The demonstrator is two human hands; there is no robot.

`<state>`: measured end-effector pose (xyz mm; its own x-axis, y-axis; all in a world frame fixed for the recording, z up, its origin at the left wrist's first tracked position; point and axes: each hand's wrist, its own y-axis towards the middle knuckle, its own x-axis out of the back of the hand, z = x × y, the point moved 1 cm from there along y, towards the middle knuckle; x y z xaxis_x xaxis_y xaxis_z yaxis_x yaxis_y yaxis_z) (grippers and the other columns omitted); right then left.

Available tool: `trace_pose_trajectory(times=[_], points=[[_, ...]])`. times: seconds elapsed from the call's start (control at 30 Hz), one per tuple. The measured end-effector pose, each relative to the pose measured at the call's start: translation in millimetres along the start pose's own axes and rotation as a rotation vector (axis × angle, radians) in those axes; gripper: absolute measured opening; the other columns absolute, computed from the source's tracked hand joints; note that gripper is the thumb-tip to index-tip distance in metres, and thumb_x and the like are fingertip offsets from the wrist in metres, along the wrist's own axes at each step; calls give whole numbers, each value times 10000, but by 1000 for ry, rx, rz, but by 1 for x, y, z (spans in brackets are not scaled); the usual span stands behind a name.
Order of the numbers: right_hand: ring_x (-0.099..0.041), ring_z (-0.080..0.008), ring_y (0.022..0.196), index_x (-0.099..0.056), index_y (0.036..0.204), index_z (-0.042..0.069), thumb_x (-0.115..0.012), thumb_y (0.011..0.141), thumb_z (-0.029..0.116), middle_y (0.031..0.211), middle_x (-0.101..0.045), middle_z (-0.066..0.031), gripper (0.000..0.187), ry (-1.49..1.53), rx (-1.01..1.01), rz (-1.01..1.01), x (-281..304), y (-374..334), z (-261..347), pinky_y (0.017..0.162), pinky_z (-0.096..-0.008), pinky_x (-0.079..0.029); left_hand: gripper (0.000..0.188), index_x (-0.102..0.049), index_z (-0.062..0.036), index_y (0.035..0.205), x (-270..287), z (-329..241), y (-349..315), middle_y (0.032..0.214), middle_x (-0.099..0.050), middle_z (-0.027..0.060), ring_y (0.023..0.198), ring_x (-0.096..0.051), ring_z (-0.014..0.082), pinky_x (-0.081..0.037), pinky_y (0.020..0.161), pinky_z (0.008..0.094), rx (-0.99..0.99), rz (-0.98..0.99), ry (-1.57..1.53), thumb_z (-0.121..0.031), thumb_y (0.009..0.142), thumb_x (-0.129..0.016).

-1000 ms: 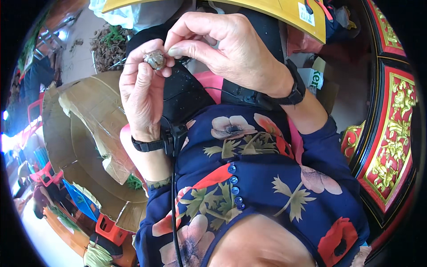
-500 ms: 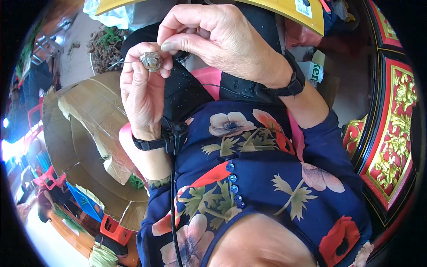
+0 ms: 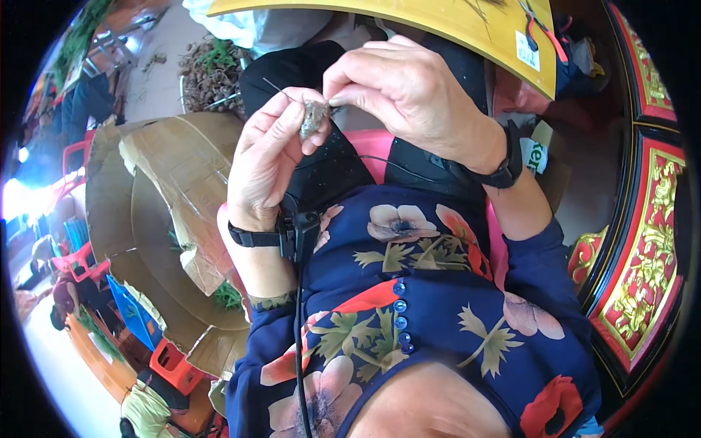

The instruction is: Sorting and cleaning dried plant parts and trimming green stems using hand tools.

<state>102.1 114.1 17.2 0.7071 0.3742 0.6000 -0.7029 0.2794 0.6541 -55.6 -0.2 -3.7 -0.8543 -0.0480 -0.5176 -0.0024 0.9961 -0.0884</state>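
Note:
A small grey-brown pine cone (image 3: 313, 120) sits between the thumb and fingers of my left hand (image 3: 255, 164), above my lap. One end of a thin dark wire (image 3: 274, 85) sticks out to the left past my left fingers. My right hand (image 3: 416, 87) is closed in a pinch right beside the cone, at the wire's other side. Its fingertips partly hide what they grip, which looks like the wire by the cone. Both wrists wear black straps.
A yellow table (image 3: 438, 18) lies ahead, with pliers (image 3: 539, 33) near its right end. At the left are a wire-sided container of pine cones (image 3: 208, 80) and a torn cardboard box (image 3: 182, 168). A carved red-and-gold panel (image 3: 652, 241) stands at the right.
The view has shifted, bringing more of the yellow table and the pliers into sight. The pine cone has turned in my left hand, and the wire end shows at its left.

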Motion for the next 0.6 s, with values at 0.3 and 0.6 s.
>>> trace_pose_trajectory(times=[0.3,0.6], points=[[-561,-80,672,-592,850,6,-668,811,43,716,-586,-26,92,329,-377,128,10,2,6,619,-216,-452,266,-561,13,1075,-6,-8,-6,844,-574,40,679,-482,72,-379,585,169,35,1,-21,-216,949,-511],[-586,-66,732,-625,930,-8,-657,838,67,781,-626,-22,123,575,-540,29,2,-3,14,681,-193,-470,226,-592,18,1040,-8,-14,-16,791,-570,13,660,-477,47,-354,546,154,-26,-9,72,-172,928,-541]])
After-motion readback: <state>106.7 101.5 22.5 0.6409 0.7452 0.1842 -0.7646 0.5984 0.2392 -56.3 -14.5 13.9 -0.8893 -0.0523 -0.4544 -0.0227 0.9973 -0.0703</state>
